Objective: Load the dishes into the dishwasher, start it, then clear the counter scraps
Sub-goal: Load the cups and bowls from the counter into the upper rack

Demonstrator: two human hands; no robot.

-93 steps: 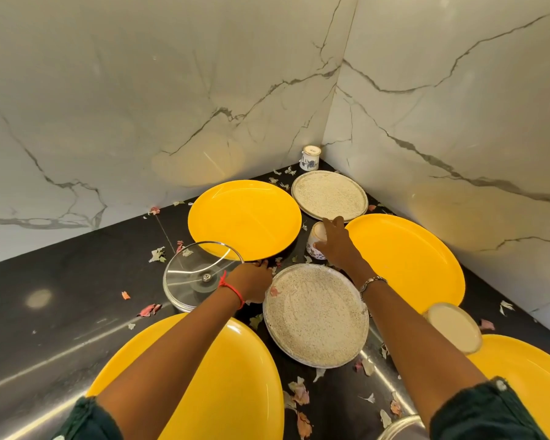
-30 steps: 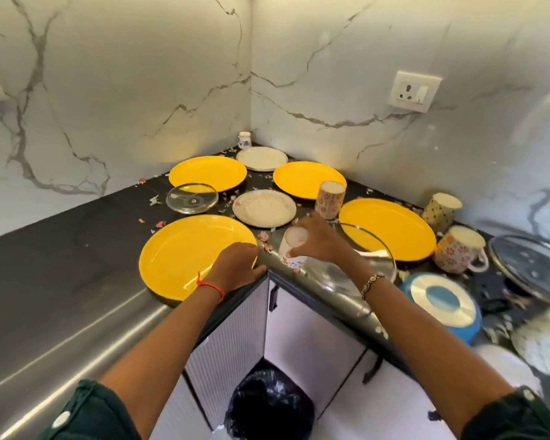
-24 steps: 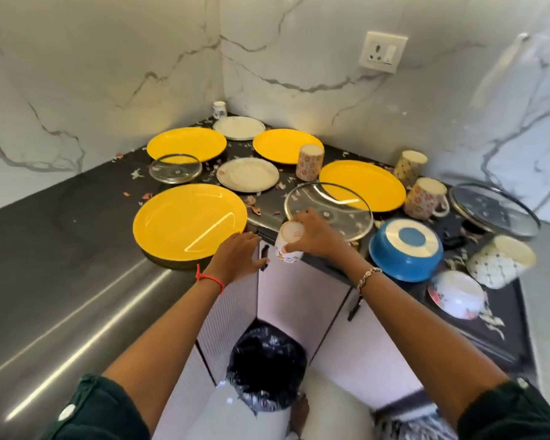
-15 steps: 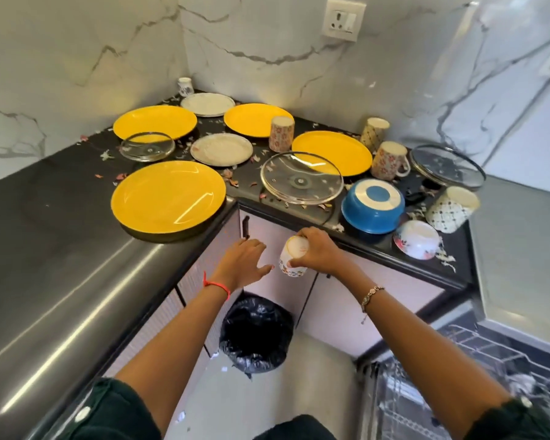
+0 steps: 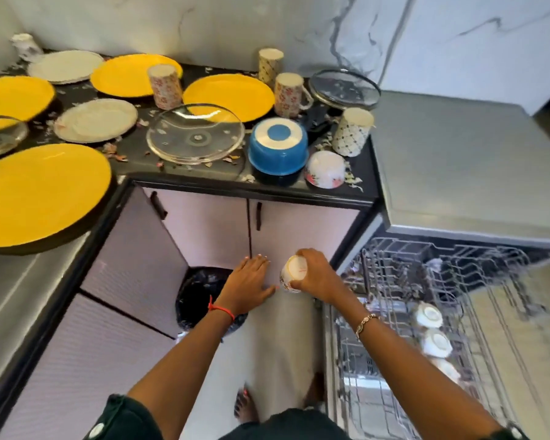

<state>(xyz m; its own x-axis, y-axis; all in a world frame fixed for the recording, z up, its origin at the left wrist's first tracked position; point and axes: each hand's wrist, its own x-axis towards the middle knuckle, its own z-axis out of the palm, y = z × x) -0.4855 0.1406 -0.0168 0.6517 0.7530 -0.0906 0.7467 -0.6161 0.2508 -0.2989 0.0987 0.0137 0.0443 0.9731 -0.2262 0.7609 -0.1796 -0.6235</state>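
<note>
Right hand [image 5: 318, 277] has its fingers curled round a small patterned cup [image 5: 294, 272], round white end facing up at the camera. It's down low in front of the cupboard doors [image 5: 299, 230], just left of the pulled-out dishwasher rack [image 5: 394, 281]. Left hand [image 5: 248, 287] is flat with straight fingers, holding nothing, right beside the cup.

Two white cups [image 5: 429, 314] sit in the rack, a bit blurry. Up on the table [image 5: 299, 189] there are four yellow plates, the big one [image 5: 38, 192] nearest. There's also a glass lid [image 5: 196, 134], a blue bowl [image 5: 278, 147] upside down with a white bowl [image 5: 326, 169] tipped over just beside it, plus a few tall mugs [image 5: 288, 93]. Scraps [image 5: 115, 152] are scattered between all of it. A black bin bag [image 5: 194, 296] is on the floor under the corner.
</note>
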